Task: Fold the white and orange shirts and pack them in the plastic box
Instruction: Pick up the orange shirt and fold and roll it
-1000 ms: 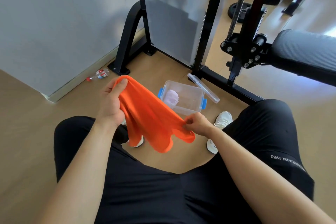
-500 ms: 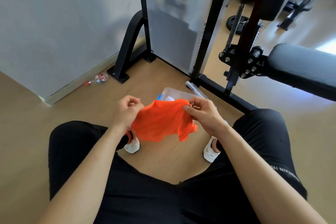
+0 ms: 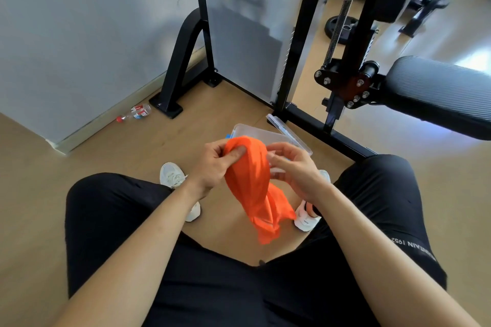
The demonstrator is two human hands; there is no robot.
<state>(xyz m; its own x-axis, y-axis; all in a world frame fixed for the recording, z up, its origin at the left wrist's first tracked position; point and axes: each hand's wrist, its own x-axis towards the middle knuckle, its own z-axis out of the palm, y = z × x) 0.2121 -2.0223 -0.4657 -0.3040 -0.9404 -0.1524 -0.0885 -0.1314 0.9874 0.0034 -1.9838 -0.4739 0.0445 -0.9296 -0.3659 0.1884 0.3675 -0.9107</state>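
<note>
The orange shirt (image 3: 252, 183) hangs bunched between my knees, folded over itself with a loose tail drooping down. My left hand (image 3: 216, 164) pinches its top edge from the left. My right hand (image 3: 291, 167) touches the cloth's right side with fingers curled; how firmly it holds is unclear. Behind the shirt, on the floor, stands the clear plastic box (image 3: 268, 134), mostly hidden by the cloth and my hands. The white shirt seen in it earlier is hidden now.
The box's lid (image 3: 281, 125) leans against a black gym machine frame (image 3: 300, 61). A padded bench (image 3: 438, 93) juts in from the right. A plastic bottle (image 3: 136, 112) lies by the wall at left. My white shoes (image 3: 172, 178) rest on the wooden floor.
My hands came together from a wide stretch; the shirt went from spread flat to doubled over and now hangs as a narrow bundle from my left hand.
</note>
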